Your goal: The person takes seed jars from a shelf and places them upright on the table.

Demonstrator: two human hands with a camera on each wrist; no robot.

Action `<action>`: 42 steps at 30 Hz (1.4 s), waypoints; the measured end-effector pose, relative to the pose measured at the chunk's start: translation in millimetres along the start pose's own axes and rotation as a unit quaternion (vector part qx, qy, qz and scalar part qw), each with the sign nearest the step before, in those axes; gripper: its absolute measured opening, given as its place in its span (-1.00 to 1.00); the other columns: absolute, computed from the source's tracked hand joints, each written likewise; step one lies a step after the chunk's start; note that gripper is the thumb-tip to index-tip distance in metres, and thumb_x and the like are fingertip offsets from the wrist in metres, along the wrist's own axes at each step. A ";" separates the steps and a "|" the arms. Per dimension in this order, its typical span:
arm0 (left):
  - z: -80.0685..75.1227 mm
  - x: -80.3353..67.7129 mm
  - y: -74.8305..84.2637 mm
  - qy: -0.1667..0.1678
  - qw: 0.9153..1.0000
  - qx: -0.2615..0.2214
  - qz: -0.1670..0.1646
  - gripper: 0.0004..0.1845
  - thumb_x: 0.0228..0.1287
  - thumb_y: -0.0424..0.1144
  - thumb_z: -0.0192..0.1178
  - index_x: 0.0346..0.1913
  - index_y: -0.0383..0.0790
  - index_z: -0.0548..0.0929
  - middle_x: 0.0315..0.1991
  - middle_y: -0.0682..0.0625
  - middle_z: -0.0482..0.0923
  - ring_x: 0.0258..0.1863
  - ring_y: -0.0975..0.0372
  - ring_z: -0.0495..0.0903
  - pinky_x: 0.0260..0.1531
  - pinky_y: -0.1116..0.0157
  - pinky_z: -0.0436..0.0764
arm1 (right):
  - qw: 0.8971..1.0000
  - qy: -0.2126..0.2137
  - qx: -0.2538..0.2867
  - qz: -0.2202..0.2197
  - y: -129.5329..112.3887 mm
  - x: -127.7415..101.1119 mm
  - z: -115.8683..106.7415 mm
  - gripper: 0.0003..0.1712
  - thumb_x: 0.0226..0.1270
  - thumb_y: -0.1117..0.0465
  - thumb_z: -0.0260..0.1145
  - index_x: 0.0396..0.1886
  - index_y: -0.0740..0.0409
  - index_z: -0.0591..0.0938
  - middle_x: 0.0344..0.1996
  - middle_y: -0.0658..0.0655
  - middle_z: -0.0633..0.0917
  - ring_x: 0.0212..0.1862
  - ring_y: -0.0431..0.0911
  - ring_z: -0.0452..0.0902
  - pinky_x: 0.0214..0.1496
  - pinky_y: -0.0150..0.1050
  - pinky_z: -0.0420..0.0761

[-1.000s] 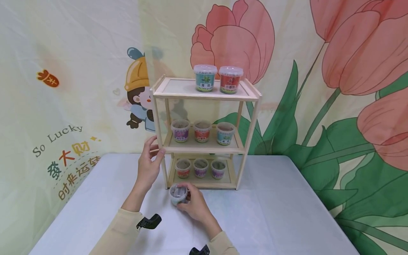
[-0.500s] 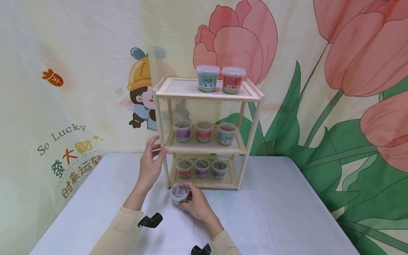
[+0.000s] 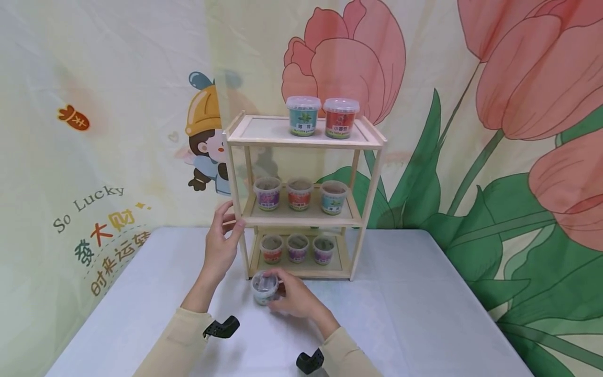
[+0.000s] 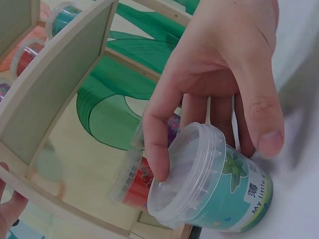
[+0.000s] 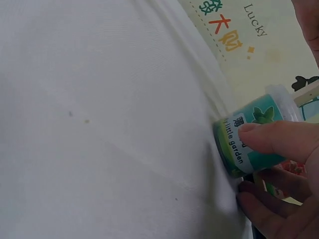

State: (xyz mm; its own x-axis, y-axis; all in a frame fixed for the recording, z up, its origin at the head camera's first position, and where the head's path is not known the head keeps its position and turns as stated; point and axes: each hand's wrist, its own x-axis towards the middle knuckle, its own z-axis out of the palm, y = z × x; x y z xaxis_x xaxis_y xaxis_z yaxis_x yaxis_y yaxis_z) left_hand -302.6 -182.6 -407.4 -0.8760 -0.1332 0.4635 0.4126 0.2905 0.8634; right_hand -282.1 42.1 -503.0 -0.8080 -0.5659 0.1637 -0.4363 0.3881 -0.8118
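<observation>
Right hand (image 3: 294,298) is gripping the lidded teal-labelled clear plastic cup (image 3: 264,287); left hand (image 3: 221,246) is clasping the three-tier pale wooden shelf's (image 3: 301,137) post, best held steady.

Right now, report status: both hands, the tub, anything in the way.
Right hand grips the teal-label tub on the table. Left hand holds the wooden shelf post. Top tier left side free; two lidded tubs at right.

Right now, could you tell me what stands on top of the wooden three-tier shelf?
On the wooden three-tier shelf, a lidded teal tub beside a lidded red tub; their contents are hidden.
</observation>
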 end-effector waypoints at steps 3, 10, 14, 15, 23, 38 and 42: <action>0.4 0.0 -0.2 0.000 1.000 -0.001 -0.002 -0.40 0.63 -0.12 0.19 0.60 0.23 0.30 0.28 -0.21 0.49 0.27 -0.11 0.54 0.20 -0.19 0.55 | 1.000 -0.013 -0.026 -0.006 -1.3 -0.9 -8.4 -0.14 0.19 0.38 0.63 0.46 -0.06 0.51 0.34 0.02 0.61 0.32 -0.03 0.56 0.40 -0.02 0.56; 2.0 -0.3 0.9 -0.007 1.000 -0.005 -0.006 -0.41 0.64 -0.10 0.17 0.60 0.24 0.29 0.29 -0.21 0.48 0.28 -0.10 0.53 0.21 -0.19 0.55 | 0.999 -0.014 -0.041 -0.021 -14.2 -6.4 -35.0 -0.16 0.28 0.37 0.57 0.52 0.09 0.45 0.42 0.11 0.56 0.41 0.14 0.50 0.44 0.11 0.51; 2.1 -0.3 1.9 -0.007 1.000 -0.002 -0.005 -0.41 0.64 -0.11 0.17 0.60 0.24 0.29 0.30 -0.21 0.48 0.28 -0.11 0.54 0.21 -0.19 0.55 | 0.997 0.013 -0.054 -0.053 -33.5 -9.0 -58.0 -0.29 0.39 0.34 0.49 0.50 0.11 0.48 0.41 0.18 0.56 0.38 0.17 0.53 0.38 0.11 0.57; 2.0 -0.4 1.7 -0.007 1.000 -0.002 -0.006 -0.41 0.64 -0.11 0.17 0.60 0.24 0.29 0.30 -0.21 0.48 0.28 -0.11 0.54 0.21 -0.20 0.55 | 0.996 0.024 -0.059 -0.062 -39.3 -9.3 -64.4 -0.31 0.41 0.34 0.48 0.49 0.12 0.48 0.41 0.20 0.56 0.37 0.15 0.54 0.38 0.08 0.58; 1.1 -1.2 -0.6 -0.007 1.000 -0.004 -0.004 -0.40 0.65 -0.11 0.16 0.62 0.23 0.27 0.29 -0.22 0.48 0.29 -0.11 0.53 0.23 -0.20 0.53 | 0.991 0.081 -0.060 -0.086 -98.4 -10.5 -121.3 -0.37 0.46 0.35 0.44 0.47 0.15 0.49 0.36 0.21 0.59 0.32 0.14 0.61 0.34 0.02 0.62; -0.5 -0.3 -1.7 -0.004 1.000 -0.008 -0.008 -0.40 0.64 -0.11 0.18 0.61 0.27 0.29 0.29 -0.22 0.49 0.28 -0.12 0.54 0.23 -0.20 0.53 | 0.974 0.122 -0.102 -0.161 -198.0 -13.2 -203.7 -0.42 0.47 0.34 0.42 0.43 0.14 0.52 0.32 0.14 0.62 0.26 0.04 0.65 0.32 0.00 0.63; -0.4 -0.6 -1.8 -0.008 1.000 -0.006 -0.013 -0.40 0.65 -0.10 0.17 0.61 0.27 0.28 0.29 -0.21 0.49 0.28 -0.12 0.53 0.24 -0.21 0.53 | 0.968 0.136 -0.112 -0.179 -216.7 -8.8 -220.1 -0.44 0.47 0.36 0.41 0.41 0.18 0.53 0.31 0.14 0.63 0.24 0.02 0.65 0.30 -0.06 0.65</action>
State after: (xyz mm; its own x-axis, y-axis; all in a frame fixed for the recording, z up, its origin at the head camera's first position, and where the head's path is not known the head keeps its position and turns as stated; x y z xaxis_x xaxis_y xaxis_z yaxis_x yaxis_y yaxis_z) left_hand -302.7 -183.4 -409.1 -0.8900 -0.1254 0.4384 0.3934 0.2750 0.8773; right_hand -267.7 123.0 -205.1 -0.6500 -0.4925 0.5788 -0.7581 0.3669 -0.5392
